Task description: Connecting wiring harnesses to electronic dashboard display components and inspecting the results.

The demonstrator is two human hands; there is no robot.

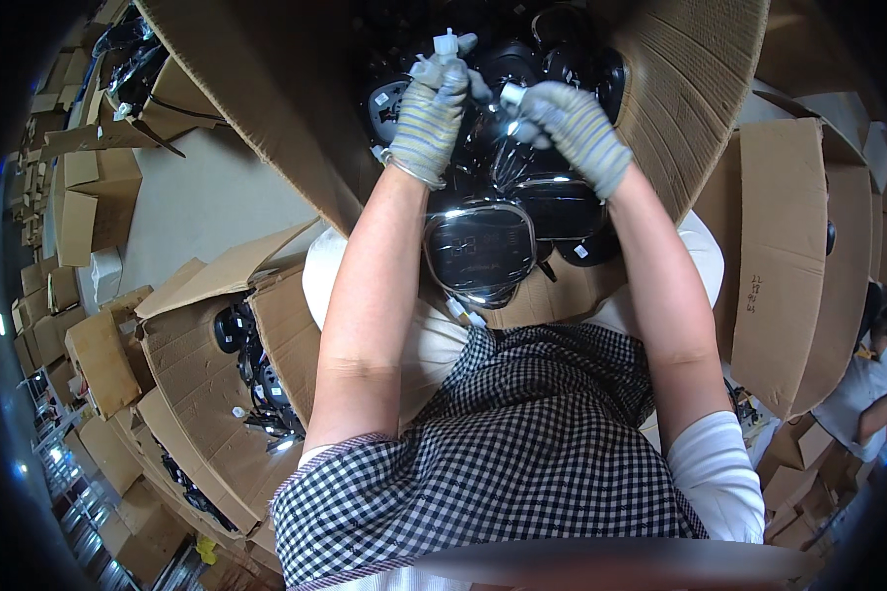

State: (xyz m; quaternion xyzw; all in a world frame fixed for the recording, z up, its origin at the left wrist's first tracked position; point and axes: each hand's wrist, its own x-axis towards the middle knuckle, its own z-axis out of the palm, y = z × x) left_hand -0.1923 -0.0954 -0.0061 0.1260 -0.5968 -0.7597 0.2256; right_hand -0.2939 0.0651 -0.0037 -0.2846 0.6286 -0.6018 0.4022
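Note:
Both my hands wear striped work gloves and reach over a large open cardboard box (pixel 675 108) of glossy black plastic parts. My left hand (pixel 430 123) is closed, with a small white plastic connector (pixel 445 44) sticking up from its fingers. Close by on the right, my right hand (pixel 579 128) pinches another white connector (pixel 512 94) between thumb and fingers. Any wires on the connectors cannot be made out. Below the hands lies a rounded black panel (pixel 480 246) with a shiny rim, next to a second dark panel (pixel 562 207).
To the left stands an open box (pixel 197 345) of black parts and cables. A tall cardboard box (pixel 779 256) stands at right, with another person (pixel 862 394) beyond it. More cartons (pixel 99 207) are stacked at far left, beside grey floor (pixel 192 197).

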